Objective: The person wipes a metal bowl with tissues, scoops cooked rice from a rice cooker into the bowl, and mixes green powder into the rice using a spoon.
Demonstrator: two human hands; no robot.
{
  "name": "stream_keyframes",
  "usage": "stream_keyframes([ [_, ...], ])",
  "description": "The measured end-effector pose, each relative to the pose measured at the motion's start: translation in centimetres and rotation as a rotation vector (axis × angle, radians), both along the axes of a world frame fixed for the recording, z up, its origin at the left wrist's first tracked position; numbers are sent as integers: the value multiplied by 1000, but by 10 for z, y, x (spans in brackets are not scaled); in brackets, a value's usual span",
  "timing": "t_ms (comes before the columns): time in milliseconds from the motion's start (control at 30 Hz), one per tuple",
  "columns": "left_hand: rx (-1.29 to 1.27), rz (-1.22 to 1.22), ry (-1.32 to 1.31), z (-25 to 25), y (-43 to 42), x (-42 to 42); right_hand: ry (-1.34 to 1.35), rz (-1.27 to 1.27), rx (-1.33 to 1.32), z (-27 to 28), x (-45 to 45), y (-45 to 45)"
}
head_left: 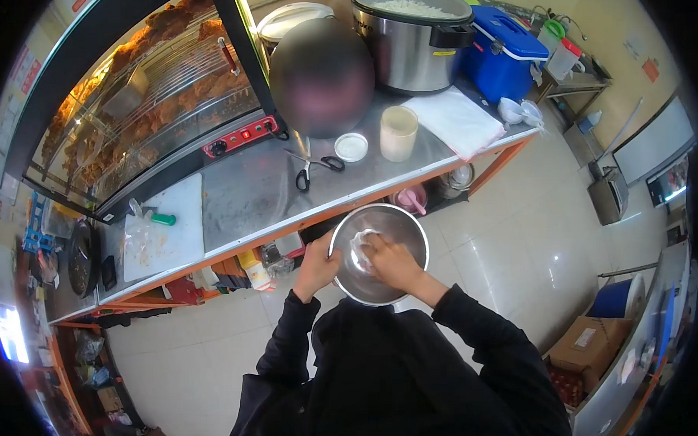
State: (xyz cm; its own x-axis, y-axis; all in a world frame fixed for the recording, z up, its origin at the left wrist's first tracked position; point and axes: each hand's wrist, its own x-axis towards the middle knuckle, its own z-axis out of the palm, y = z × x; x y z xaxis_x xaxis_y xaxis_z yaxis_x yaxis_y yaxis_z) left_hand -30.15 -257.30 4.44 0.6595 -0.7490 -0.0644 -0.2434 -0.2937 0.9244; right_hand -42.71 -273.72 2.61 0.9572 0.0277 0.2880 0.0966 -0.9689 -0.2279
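Note:
A round metal bowl (402, 224) is held in front of my body, tilted so that its inside shows. My left hand (315, 267) is closed on the bowl's left rim, with the thumb on the inner side. Inside the bowl, my right hand (391, 261) is bent round a white cloth or tissue (359, 248), which lies against the metal. Its fingertips are partly hidden. On the counter (264, 198) beyond the bowl are black-handled scissors (307, 170), a small white-topped round container (351, 147) and a cream-coloured tub (398, 133).
A lit glass cabinet (152, 94) with fried food stands at the left. Behind are a large rice cooker (409, 54) and a blue cooler box (501, 55). The counter's front edge runs just beyond the bowl. A white board (163, 232) lies left; a cardboard box (590, 346) sits lower right.

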Motion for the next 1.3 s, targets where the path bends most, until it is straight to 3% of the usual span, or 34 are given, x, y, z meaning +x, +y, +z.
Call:
stream_keyframes([
  [67,41,34,4,12,3,-1,-24,77,130,-4,-6,3],
  [200,-68,20,-8,-5,6,1,92,85,89,-16,-5,-2],
  [300,-68,15,45,-9,1,-7,14,169,224,-13,5,3],
  [467,-173,42,30,-22,-5,-23,-13,3,8,-15,21,-9],
  [567,-66,196,90,-9,4,-24,87,-181,-148,-19,14,-21],
  [667,-120,253,-84,-11,-2,-24,143,-180,-111,-37,-5,0],
  [700,-135,265,-26,-16,-4,-25,234,-149,83,-32,-5,9],
  [800,-326,264,-123,-24,-14,-30,15,-44,365,-16,7,17],
  [833,-239,248,-63,-20,-14,-34,14,-77,392,-13,16,16],
  [933,-35,234,-37,2,-9,-37,-58,-167,78,6,27,6],
  [1000,-125,289,-36,-5,-3,-30,22,-331,-46,5,27,-14],
  [1067,-162,336,-36,-11,0,-28,102,-308,-116,9,17,-12],
  [1167,-174,351,-57,-2,-10,-30,119,-90,106,-2,7,7],
  [1267,-197,302,-54,3,-11,-36,98,-71,339,3,24,1],
  [1300,-201,299,-35,4,-11,-34,33,-112,310,12,30,-1],
])
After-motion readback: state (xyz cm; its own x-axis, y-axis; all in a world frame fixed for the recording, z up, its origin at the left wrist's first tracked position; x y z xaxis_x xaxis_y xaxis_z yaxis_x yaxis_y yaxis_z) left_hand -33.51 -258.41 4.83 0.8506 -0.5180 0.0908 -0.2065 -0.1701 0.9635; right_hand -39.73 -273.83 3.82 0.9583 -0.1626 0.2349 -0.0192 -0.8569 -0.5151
